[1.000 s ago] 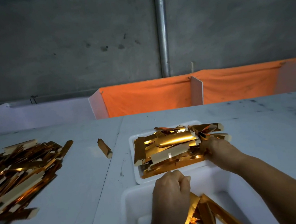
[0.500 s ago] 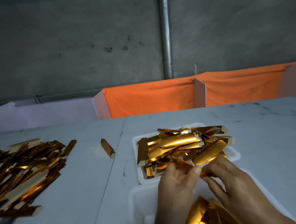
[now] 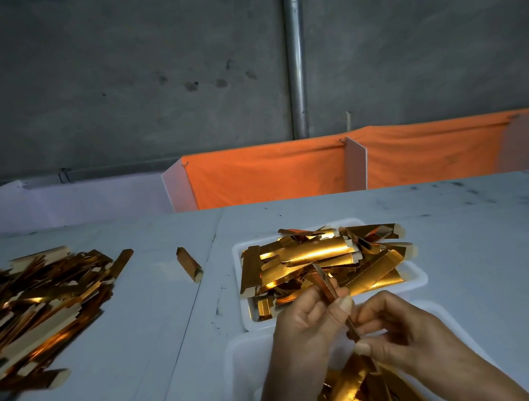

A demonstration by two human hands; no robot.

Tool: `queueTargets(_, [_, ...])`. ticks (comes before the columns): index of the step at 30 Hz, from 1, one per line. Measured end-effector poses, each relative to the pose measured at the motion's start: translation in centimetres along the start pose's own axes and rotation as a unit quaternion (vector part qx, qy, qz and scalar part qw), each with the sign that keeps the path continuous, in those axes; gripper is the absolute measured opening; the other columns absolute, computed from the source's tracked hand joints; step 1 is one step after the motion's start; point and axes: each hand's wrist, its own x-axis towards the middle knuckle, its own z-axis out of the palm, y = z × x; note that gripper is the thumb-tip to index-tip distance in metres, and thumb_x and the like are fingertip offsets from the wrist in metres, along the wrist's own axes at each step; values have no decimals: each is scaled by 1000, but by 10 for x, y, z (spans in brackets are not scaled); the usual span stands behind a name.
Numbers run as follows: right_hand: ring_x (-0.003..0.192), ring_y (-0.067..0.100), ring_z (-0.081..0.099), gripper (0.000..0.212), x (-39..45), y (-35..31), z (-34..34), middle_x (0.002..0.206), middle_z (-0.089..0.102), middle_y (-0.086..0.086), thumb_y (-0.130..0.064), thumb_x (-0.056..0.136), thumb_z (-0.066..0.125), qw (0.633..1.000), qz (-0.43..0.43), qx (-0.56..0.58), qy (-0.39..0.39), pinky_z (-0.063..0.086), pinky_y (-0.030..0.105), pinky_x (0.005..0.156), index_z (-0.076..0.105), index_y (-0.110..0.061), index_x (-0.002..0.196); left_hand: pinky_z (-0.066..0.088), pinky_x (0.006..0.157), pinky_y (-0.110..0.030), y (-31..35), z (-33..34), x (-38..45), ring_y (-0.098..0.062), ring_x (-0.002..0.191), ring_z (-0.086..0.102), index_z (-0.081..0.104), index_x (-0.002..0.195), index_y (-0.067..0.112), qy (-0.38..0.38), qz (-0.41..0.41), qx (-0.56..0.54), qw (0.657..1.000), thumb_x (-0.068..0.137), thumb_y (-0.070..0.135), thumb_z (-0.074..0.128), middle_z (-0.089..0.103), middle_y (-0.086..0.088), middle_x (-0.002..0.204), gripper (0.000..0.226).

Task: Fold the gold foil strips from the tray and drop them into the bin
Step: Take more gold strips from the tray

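Head camera looks forward and down, close over the table [image 3: 455,246].

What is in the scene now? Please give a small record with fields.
left hand: pinches upper part of held strip
right hand: pinches lower end of held strip
held strip: gold, between both hands, above the bin
tray: white, piled with gold strips
bin: white, nearest, holds folded strips
loose pile: far left on table
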Motion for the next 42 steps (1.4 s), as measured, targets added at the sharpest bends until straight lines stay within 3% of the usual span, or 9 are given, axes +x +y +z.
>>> queueTargets(6, [88, 8, 65, 33, 0, 3, 0, 91, 68, -11, -33, 67, 83, 1000, 25, -2, -16, 56, 30, 81, 67, -41, 95, 49, 92, -32, 1, 3, -3, -5, 103, 64, 70, 94, 40, 1, 37, 31, 999, 70, 53, 66, 71, 13, 104, 29])
queueTargets(12, [79, 4, 59, 27, -4, 2, 4, 80, 62, -10, -38, 73, 78, 998, 45, -52, -16, 50, 19, 74, 67, -35, 97, 47, 83, -13, -2, 7, -6, -2, 108, 60, 63, 116, 29, 19, 30, 103, 994, 82, 44, 61, 68, 13, 112, 37])
queueTargets(17, [65, -4, 53, 26, -4, 3, 7, 70, 59, -13, -40, 70, 80, 997, 53, -63, -4, 46, 12, 64, 65, -32, 90, 50, 79, -14, -1, 12, -7, -3, 100, 64, 60, 111, 30, 55, -7, 117, 992, 95, 31, 50, 70, 12, 105, 18])
queueTargets(21, [67, 6, 58, 28, -4, 1, 3, 69, 58, -6, -51, 67, 73, 998, 61, 16, -14, 52, 21, 68, 67, -27, 80, 51, 88, -25, -1, 10, -6, -9, 100, 62, 55, 111, 33, 74, -43, 112, 990, 100, 33, 37, 66, 10, 106, 21])
queueTargets(25, [65, 13, 56, 31, 1, 0, -2, 72, 57, 6, -57, 66, 63, 997, 30, 62, 43, 49, 23, 60, 68, -28, 77, 46, 91, -26, 2, 3, -3, -10, 104, 57, 51, 104, 42, 23, -62, 154, 986, 101, 35, 35, 62, 8, 109, 18])
queueTargets(30, [50, 13, 45, 31, 7, 2, -10, 64, 51, 10, -38, 74, 67, 984, 32, 175, 29, 38, 22, 48, 69, -12, 89, 51, 91, -31, 5, 9, -5, -9, 94, 64, 54, 108, 40, -103, -53, 223, 968, 101, 30, 36, 67, 5, 98, 21])
queueTargets(34, [45, 14, 46, 18, 9, 5, -12, 56, 50, 11, -26, 78, 65, 979, 38, 192, 52, 40, 20, 46, 68, -9, 83, 47, 85, -20, -1, 11, -4, -4, 104, 54, 46, 125, 46, -81, -34, 252, 964, 90, 39, 57, 56, 16, 121, 37])
queueTargets(37, [48, 17, 51, 12, 9, 8, -14, 58, 55, 15, -15, 90, 59, 980, 39, 179, 76, 45, 21, 49, 63, -5, 85, 35, 79, -9, -5, 12, -1, 1, 101, 40, 35, 135, 45, -31, 12, 396, 918, 82, 47, 65, 44, 24, 122, 61])
queueTargets(42, [52, 19, 58, 11, 8, 8, -15, 60, 60, 16, -11, 92, 56, 977, 52, 191, 76, 51, 24, 52, 59, -2, 87, 30, 105, -22, -12, 12, -1, -5, 128, 34, 21, 145, 41, 13, 106, 511, 853, 92, 49, 49, 36, 19, 144, 61])
